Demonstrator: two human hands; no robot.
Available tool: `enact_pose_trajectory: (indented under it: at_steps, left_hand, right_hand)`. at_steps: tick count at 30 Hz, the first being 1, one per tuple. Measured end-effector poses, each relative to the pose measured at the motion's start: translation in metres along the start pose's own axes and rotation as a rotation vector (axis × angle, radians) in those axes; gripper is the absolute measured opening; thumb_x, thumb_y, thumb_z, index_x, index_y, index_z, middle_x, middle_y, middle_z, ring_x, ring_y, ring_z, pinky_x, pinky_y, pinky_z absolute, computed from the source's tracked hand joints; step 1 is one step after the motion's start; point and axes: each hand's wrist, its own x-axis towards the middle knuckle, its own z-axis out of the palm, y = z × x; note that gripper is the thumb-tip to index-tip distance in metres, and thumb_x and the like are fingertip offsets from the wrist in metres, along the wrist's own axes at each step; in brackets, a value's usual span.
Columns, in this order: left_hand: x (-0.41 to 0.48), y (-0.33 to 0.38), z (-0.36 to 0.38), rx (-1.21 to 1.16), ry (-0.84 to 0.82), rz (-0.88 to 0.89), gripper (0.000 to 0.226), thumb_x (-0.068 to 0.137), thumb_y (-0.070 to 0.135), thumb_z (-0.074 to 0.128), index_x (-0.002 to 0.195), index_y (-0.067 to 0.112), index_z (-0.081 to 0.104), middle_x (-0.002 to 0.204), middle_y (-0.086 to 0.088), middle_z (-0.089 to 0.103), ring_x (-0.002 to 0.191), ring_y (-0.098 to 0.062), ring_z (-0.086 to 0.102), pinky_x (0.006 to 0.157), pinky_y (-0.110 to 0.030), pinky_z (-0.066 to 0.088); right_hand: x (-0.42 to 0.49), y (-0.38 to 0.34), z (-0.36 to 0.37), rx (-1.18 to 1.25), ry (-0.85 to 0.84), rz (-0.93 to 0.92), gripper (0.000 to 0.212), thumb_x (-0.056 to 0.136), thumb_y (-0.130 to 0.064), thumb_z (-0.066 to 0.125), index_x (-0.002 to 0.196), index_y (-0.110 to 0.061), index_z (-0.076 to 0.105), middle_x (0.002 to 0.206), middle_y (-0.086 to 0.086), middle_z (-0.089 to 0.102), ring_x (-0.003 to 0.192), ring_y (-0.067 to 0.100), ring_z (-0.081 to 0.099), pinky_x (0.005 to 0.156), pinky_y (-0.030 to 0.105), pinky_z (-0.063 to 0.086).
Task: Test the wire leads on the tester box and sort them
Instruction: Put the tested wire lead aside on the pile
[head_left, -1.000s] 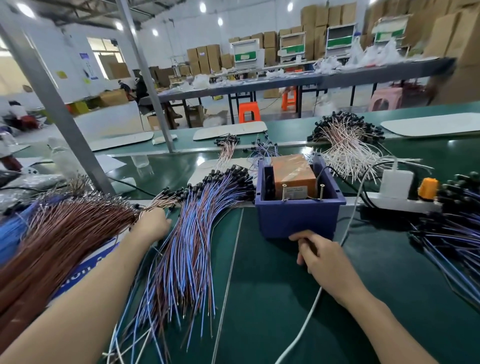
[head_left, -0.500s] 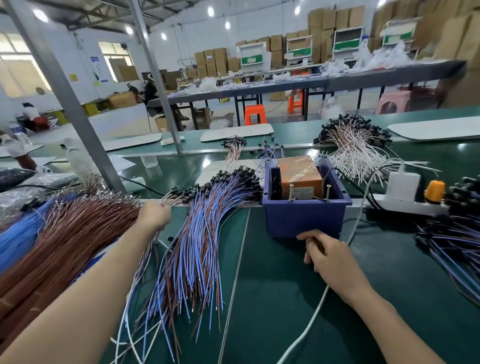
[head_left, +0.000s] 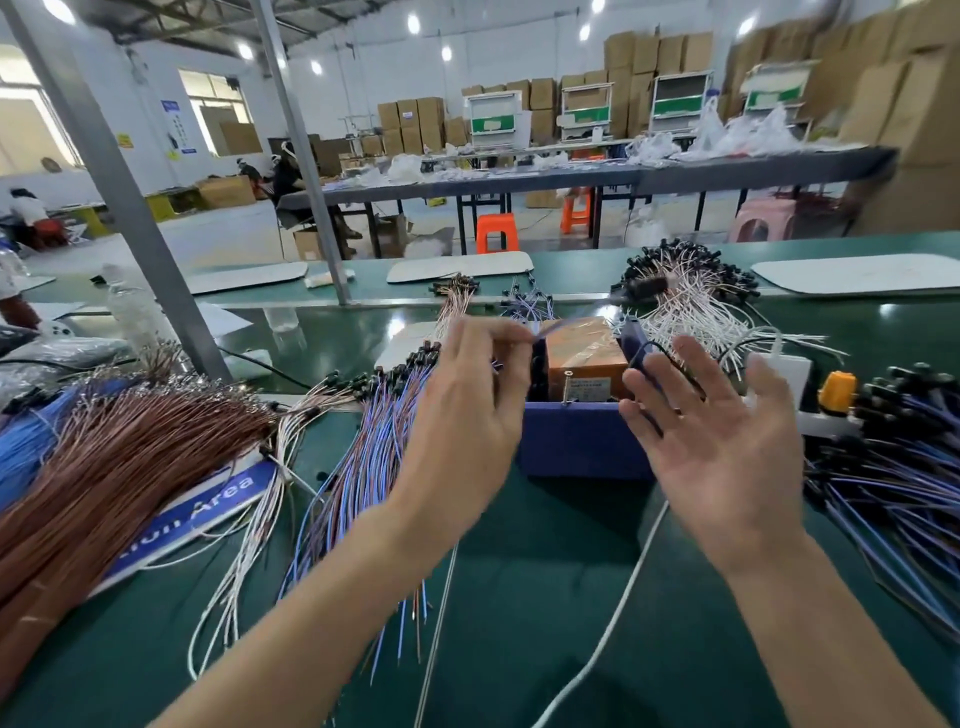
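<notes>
A: Left to right, fast. Brown bundle (head_left: 119, 457) lies at the bench's (head_left: 545, 571) left edge. Next to it the blue pile (head_left: 358, 467) fans toward the near edge.

B: Left hand (head_left: 467, 410)?

A: We have it raised over the pile's far end, fingers curled, pinching one lead (head_left: 551, 327). The lead is motion-blurred and sits above the left rim of the tester (head_left: 571, 441), mid-bench.

B: Touching the screw (head_left: 566, 387)?

A: We can't tell. It looks apart.

B: Right hand (head_left: 722, 431)?

A: Released, fingers spread, holding nothing, in front of the tester's right side. Past it there's the power strip (head_left: 779, 374), then the right pile (head_left: 893, 467) at the right edge.

B: Risks?

A: Our judgement:
- **Slip:** it's a thin fingertip pinch, so the lead could drop back into the blue pile and we'd lose which one was tested.
- **Snag:** its free end could catch neighbouring leads and drag them along.
- **Bad reading:** the right hand is close to the tester's black cable, so a brush there could nudge the tester and spoil contact.
- **Mis-sort:** the piles look alike, so a rushed drop could land in the wrong one.
</notes>
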Motion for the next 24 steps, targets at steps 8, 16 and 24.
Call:
enact_pose_trajectory:
  at_steps: [8,16,24]
  left_hand:
    - [-0.085,-0.001,0.087,0.004,-0.452,-0.044,0.021,0.107,0.029,0.043,0.118,0.015,0.054,0.112,0.004,0.046,0.077,-0.034,0.058,0.074,-0.051,0.047]
    - [-0.075,-0.033,0.061,0.389,-0.684,0.385,0.035,0.107,0.041,0.029,0.133,0.028,0.048,0.117,0.008,0.069,0.087,-0.020,0.070,0.065,-0.041,0.056]
    - [-0.042,-0.043,0.027,0.598,-0.289,0.446,0.043,0.073,0.011,0.076,0.112,0.026,0.070,0.102,0.000,0.051,0.098,-0.024,0.046,0.084,-0.035,0.033]
  right_hand:
    - [-0.020,-0.016,-0.043,0.137,0.215,0.023,0.026,0.098,-0.035,0.053,0.076,-0.025,0.063,0.056,-0.009,0.031,0.044,0.005,0.024,0.040,0.017,0.027]
    - [-0.025,-0.038,-0.087,-0.049,0.387,0.024,0.036,0.098,-0.038,0.050,0.066,-0.026,0.062,0.047,-0.003,0.009,0.043,0.014,0.001,0.030,0.022,0.012]
    - [-0.026,-0.015,-0.080,-0.425,0.322,0.166,0.023,0.094,-0.036,0.059,0.089,-0.015,0.067,0.048,-0.009,0.019,0.035,0.006,0.011,0.032,0.016,0.012]
